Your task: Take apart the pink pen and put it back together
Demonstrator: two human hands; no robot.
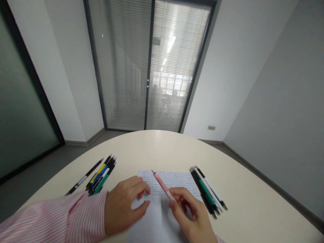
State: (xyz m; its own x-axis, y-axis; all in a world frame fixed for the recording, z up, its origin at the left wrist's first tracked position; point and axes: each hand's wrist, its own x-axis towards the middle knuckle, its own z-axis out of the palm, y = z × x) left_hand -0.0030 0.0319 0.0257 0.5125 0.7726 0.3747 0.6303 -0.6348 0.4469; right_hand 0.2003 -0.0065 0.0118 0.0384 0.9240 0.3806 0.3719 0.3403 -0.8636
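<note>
My right hand point(193, 216) is closed in a pinch on a pink pen point(162, 185), whose tip points up and away over a sheet of paper point(174, 179) with lines of writing. On the near left part of that paper rests my left hand point(125, 206), its fingers curled loosely and nothing in them; a pink striped sleeve covers the arm. Left of this hand lies a bunch of several pens point(101, 175) in black, yellow, blue and green. A second bunch of several pens point(207, 192) lies just right of my right hand.
The paper and pens lie on a rounded cream table point(253, 202), whose far edge curves across the middle of the view. Beyond it are a grey floor, white walls and a glass door with blinds point(149, 67).
</note>
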